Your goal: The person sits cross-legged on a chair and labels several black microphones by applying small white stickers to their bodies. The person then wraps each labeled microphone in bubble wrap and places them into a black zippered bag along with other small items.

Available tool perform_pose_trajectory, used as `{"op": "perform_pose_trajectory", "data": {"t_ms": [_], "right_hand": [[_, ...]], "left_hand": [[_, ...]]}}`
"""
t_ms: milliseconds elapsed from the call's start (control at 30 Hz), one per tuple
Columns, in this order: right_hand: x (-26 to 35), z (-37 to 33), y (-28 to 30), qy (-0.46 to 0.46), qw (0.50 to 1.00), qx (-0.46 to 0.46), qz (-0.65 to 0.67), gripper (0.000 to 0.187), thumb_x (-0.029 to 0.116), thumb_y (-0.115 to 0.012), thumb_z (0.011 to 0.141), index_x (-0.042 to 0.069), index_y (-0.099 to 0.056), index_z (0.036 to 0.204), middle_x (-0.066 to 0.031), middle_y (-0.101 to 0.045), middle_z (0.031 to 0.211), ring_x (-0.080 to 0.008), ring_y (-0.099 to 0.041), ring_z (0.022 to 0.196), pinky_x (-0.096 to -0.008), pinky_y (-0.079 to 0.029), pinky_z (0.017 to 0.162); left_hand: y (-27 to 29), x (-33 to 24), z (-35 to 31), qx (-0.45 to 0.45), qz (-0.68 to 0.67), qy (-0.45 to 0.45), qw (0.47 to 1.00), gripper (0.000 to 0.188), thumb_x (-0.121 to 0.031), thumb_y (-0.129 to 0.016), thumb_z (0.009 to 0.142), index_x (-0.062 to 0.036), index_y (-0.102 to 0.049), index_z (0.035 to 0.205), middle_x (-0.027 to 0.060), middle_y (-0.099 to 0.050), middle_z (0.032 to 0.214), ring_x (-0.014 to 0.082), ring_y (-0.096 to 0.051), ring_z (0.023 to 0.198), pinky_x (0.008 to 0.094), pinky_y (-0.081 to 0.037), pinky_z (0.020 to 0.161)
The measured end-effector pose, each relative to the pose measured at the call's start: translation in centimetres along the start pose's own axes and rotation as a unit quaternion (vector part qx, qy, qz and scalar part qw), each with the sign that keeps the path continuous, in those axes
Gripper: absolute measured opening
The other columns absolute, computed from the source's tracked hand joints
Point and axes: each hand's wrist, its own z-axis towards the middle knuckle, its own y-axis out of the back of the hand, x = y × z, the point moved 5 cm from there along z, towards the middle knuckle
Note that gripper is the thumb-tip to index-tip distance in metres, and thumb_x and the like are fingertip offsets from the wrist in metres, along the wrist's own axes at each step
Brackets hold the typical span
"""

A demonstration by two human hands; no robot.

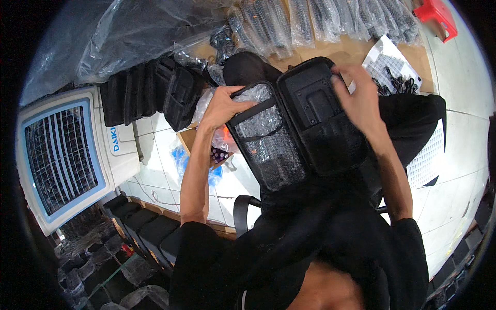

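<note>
A black zip-up carrying case (319, 132) lies spread open across my lap. In its left half, a bubble-wrapped item (276, 160) sits under a black strap (253, 111). The right half has a moulded black inner face with a raised rectangular part. My left hand (225, 107) grips the upper left rim of the case, thumb over the edge. At the upper right rim, my right hand (360, 98) has bent fingers on the edge of the right half. Its fingertips are slightly blurred.
Several black cases (150, 93) stand at the left beside a white air cooler (62, 155). Bubble-wrapped packs (310, 23) line cardboard ahead. Black cables (398, 82) and a printed sheet (385, 54) lie at the right, with a red stool (436, 18) beyond. Black boxes (142, 227) sit lower left.
</note>
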Motion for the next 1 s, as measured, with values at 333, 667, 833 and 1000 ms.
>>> {"op": "perform_pose_trajectory", "data": {"t_ms": [333, 667, 833, 1000], "right_hand": [[9.6, -4.3, -8.7, 0.232, 0.938, 0.257, -0.016, 0.017, 0.016, -0.07, 0.08, 0.001, -0.069, 0.089, -0.0111, -0.061, 0.095, -0.0262, -0.056, 0.094, -0.037, -0.042, 0.085], [10.4, -3.6, -8.7, 0.231, 0.929, 0.29, -0.014, 0.015, 0.012, -0.069, 0.078, 0.002, -0.059, 0.085, -0.0128, -0.063, 0.079, -0.0277, -0.058, 0.088, -0.0376, -0.041, 0.08], [10.5, -0.8, -6.0, 0.169, 0.962, 0.204, 0.066, 0.014, 0.006, -0.069, 0.077, 0.006, -0.06, 0.088, -0.0097, -0.063, 0.081, -0.0275, -0.057, 0.083, -0.0389, -0.042, 0.077], [5.5, 1.6, -1.5, -0.072, 0.992, 0.08, 0.062, 0.019, 0.004, -0.071, 0.079, 0.006, -0.066, 0.097, -0.009, -0.065, 0.086, -0.0274, -0.061, 0.088, -0.0383, -0.048, 0.08]], "left_hand": [[-0.1, -0.8, 0.3, 0.002, 0.032, -0.017, 0.999, 0.034, -0.013, -0.078, 0.077, 0.0052, -0.071, 0.105, 0.0053, -0.072, 0.088, 0.0058, -0.059, 0.076, 0.026, -0.051, 0.071], [-0.1, 0.7, 0.7, 0.014, -0.009, -0.045, 0.999, 0.042, -0.013, -0.079, 0.073, 0.0037, -0.07, 0.11, 0.0079, -0.074, 0.096, 0.0097, -0.062, 0.084, 0.0277, -0.051, 0.078], [-0.2, 1.8, 1.0, 0.02, -0.024, -0.048, 0.998, 0.038, -0.011, -0.078, 0.076, 0.0048, -0.07, 0.11, 0.0065, -0.073, 0.095, 0.0082, -0.062, 0.082, 0.0262, -0.052, 0.077], [-0.1, 1.4, 0.8, 0.001, -0.015, -0.059, 0.998, 0.038, -0.011, -0.078, 0.076, 0.0052, -0.07, 0.11, 0.0069, -0.073, 0.095, 0.0088, -0.062, 0.082, 0.0262, -0.052, 0.077]]}}
